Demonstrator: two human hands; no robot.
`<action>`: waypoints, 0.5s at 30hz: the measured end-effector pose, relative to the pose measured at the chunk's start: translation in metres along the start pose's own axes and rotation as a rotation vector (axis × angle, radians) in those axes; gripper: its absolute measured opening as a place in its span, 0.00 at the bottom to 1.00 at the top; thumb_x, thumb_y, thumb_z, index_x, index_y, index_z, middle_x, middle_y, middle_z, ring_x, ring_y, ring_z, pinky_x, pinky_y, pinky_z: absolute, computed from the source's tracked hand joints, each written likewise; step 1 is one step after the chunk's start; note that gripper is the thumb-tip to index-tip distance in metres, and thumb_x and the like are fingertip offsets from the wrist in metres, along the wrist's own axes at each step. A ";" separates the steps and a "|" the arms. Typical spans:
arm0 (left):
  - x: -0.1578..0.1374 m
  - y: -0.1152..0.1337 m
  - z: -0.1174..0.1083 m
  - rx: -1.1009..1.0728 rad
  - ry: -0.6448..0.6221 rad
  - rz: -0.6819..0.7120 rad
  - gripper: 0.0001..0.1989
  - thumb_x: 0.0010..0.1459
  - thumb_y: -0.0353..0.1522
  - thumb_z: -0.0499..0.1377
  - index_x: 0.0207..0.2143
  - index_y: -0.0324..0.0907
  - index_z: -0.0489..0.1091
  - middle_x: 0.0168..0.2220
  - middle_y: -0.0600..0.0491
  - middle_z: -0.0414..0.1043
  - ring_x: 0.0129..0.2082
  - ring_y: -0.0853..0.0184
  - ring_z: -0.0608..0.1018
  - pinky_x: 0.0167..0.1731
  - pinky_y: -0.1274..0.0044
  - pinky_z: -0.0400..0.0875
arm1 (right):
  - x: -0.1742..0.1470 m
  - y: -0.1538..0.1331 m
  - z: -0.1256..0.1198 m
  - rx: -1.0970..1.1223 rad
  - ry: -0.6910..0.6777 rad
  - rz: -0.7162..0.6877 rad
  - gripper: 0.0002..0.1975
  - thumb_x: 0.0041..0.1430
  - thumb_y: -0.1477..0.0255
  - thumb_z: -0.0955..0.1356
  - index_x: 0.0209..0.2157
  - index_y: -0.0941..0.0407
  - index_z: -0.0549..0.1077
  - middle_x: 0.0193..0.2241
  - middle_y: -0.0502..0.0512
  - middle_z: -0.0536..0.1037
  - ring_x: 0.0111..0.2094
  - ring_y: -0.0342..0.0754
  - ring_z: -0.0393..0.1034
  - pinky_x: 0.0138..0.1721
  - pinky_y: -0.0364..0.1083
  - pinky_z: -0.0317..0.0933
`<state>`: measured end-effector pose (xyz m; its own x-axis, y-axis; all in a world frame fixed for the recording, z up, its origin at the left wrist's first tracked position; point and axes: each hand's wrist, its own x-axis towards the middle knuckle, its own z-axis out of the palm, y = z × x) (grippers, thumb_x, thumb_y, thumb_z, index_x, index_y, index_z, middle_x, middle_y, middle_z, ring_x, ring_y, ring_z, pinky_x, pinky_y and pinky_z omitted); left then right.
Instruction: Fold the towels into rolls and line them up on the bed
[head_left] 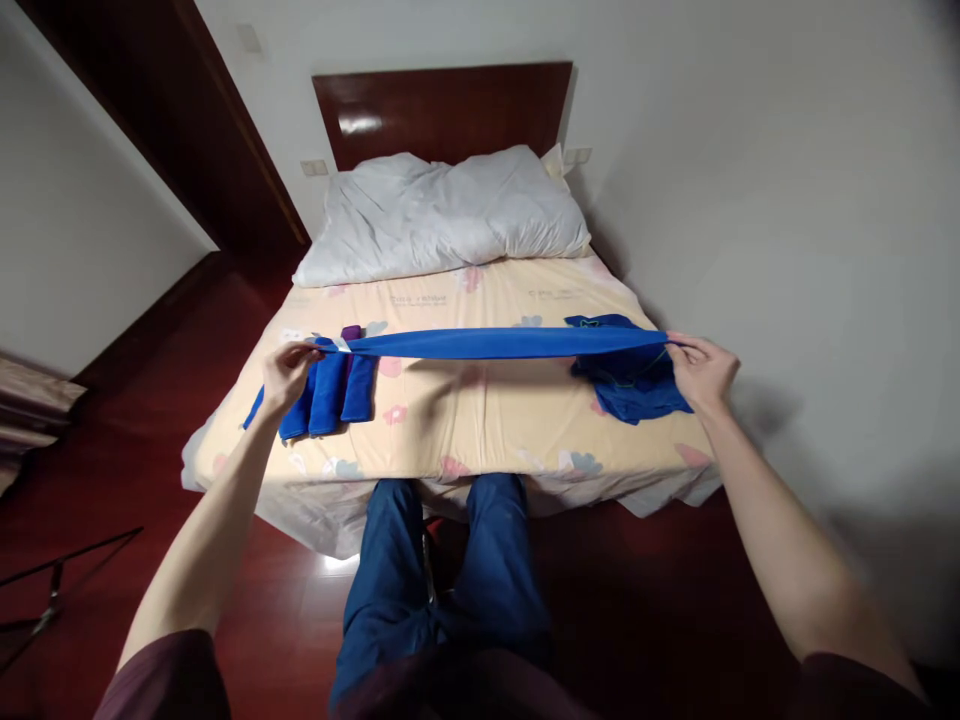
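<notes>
A blue towel [480,344] is stretched taut across the air above the bed, between my two hands. My left hand [289,372] pinches its left end, where a small white label shows. My right hand [703,368] pinches the other end. Behind and below my left hand, several rolled blue towels [328,395] lie side by side on the sheet, and a purple roll [350,334] shows among them, partly hidden. Under the right end of the stretched towel lies a crumpled dark blue cloth [637,385] with thin green lines on it.
The bed's patterned yellow sheet [465,420] spreads beneath everything. A white quilt or pillow [450,215] lies against the dark wooden headboard [450,110]. A thin black metal frame [56,585] stands on the red floor at lower left.
</notes>
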<state>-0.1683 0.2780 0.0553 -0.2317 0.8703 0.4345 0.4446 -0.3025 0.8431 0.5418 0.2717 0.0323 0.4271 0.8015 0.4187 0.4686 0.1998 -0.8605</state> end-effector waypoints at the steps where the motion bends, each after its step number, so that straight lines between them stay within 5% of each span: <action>1: -0.009 -0.009 0.003 0.027 -0.027 -0.022 0.20 0.53 0.45 0.66 0.38 0.38 0.75 0.36 0.45 0.80 0.38 0.59 0.83 0.47 0.67 0.79 | -0.006 0.012 0.003 -0.015 -0.015 -0.008 0.08 0.59 0.77 0.69 0.40 0.60 0.78 0.53 0.76 0.79 0.50 0.53 0.79 0.54 0.50 0.70; 10: -0.105 -0.108 0.046 0.472 -0.374 -0.248 0.19 0.54 0.44 0.57 0.38 0.40 0.77 0.38 0.46 0.80 0.33 0.62 0.77 0.36 0.73 0.73 | -0.085 0.126 0.024 -0.407 -0.326 -0.012 0.08 0.56 0.72 0.68 0.30 0.57 0.80 0.43 0.66 0.84 0.47 0.59 0.80 0.59 0.60 0.70; 15: -0.145 -0.134 0.063 0.475 -0.462 -0.343 0.14 0.53 0.40 0.56 0.36 0.41 0.74 0.39 0.45 0.80 0.33 0.62 0.76 0.41 0.70 0.73 | -0.116 0.172 0.015 -0.551 -0.477 0.113 0.08 0.54 0.74 0.67 0.30 0.56 0.80 0.40 0.64 0.85 0.47 0.61 0.80 0.60 0.62 0.68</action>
<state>-0.1399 0.2165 -0.1404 -0.0843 0.9920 -0.0939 0.7627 0.1249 0.6345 0.5615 0.2212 -0.1684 0.1718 0.9836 0.0557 0.8158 -0.1103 -0.5677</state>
